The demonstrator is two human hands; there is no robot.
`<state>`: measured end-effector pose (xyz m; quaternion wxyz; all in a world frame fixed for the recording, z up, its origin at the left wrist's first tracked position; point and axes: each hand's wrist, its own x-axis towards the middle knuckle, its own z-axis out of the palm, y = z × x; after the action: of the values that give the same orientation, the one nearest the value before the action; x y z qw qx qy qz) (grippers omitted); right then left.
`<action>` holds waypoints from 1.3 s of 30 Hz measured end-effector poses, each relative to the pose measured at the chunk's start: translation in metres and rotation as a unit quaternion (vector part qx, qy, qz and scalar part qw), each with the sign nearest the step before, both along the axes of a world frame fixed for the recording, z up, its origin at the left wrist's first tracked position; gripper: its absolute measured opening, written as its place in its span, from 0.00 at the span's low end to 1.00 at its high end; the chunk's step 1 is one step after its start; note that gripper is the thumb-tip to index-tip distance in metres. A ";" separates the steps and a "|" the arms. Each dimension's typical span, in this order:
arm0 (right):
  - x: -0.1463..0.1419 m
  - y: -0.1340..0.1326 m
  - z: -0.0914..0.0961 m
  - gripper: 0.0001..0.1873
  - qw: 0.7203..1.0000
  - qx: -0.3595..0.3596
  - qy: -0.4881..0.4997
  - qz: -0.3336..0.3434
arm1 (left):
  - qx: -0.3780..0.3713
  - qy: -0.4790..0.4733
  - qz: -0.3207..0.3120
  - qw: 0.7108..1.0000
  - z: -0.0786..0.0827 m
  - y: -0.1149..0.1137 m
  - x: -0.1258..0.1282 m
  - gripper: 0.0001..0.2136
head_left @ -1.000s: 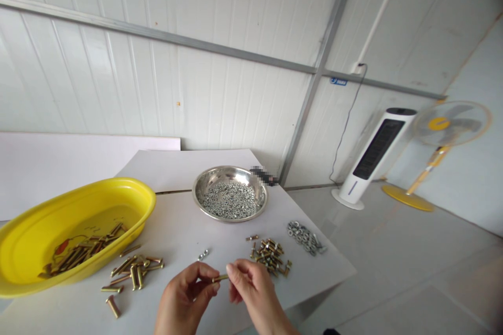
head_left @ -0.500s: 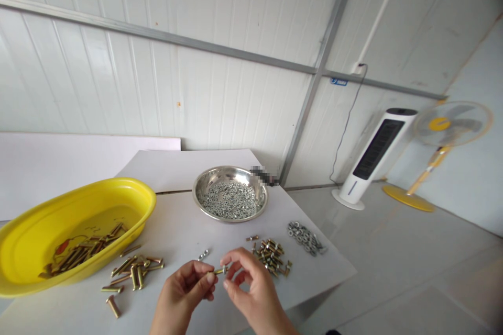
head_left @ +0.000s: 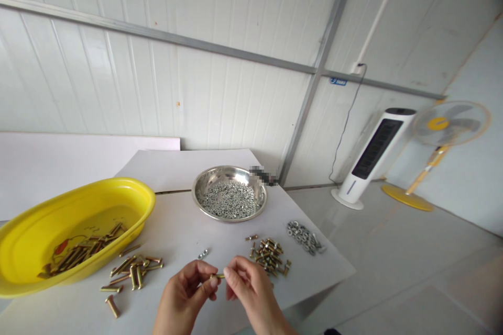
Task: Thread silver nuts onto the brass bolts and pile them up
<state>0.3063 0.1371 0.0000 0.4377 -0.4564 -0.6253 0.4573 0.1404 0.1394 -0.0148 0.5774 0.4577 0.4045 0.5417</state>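
Between thumb and fingers, my left hand (head_left: 184,292) pinches a brass-coloured bolt (head_left: 220,276) by its head end. My right hand (head_left: 251,287) is closed around the bolt's other end, and its fingertips cover the nut there. Just beyond my hands a few loose nuts (head_left: 203,254) lie on the white table (head_left: 176,230). Right of my right hand is a pile of bolts with nuts on them (head_left: 270,255). Loose bolts (head_left: 137,270) lie to the left of my left hand.
A yellow tub (head_left: 135,188) with bolts inside stands at the left. Behind my hands is a steel bowl (head_left: 200,209) of nuts. Grey nuts or washers (head_left: 302,235) lie near the table's right edge. A tower fan (head_left: 373,162) and a yellow pedestal fan (head_left: 430,162) stand on the floor.
My right fingers, spread apart near the nut before, have closed over it and the bolt's end. My left hand keeps its hold on the bolt.
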 end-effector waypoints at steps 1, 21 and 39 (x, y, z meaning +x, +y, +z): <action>-0.001 -0.001 0.000 0.25 1.000 -0.009 -0.003 0.002 | 0.004 0.006 -0.014 1.000 0.000 0.000 0.000 0.13; -0.002 0.003 0.008 0.14 0.986 0.133 -0.084 -0.058 | -0.110 -0.108 0.013 0.988 0.004 -0.002 0.004 0.16; -0.001 -0.001 -0.007 0.34 0.985 -0.004 -0.171 -0.038 | 0.021 0.055 -0.064 0.996 -0.007 0.003 0.000 0.13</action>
<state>0.3057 0.1360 -0.0071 0.3396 -0.5528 -0.6717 0.3578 0.1407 0.1423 -0.0214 0.5777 0.5237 0.3943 0.4863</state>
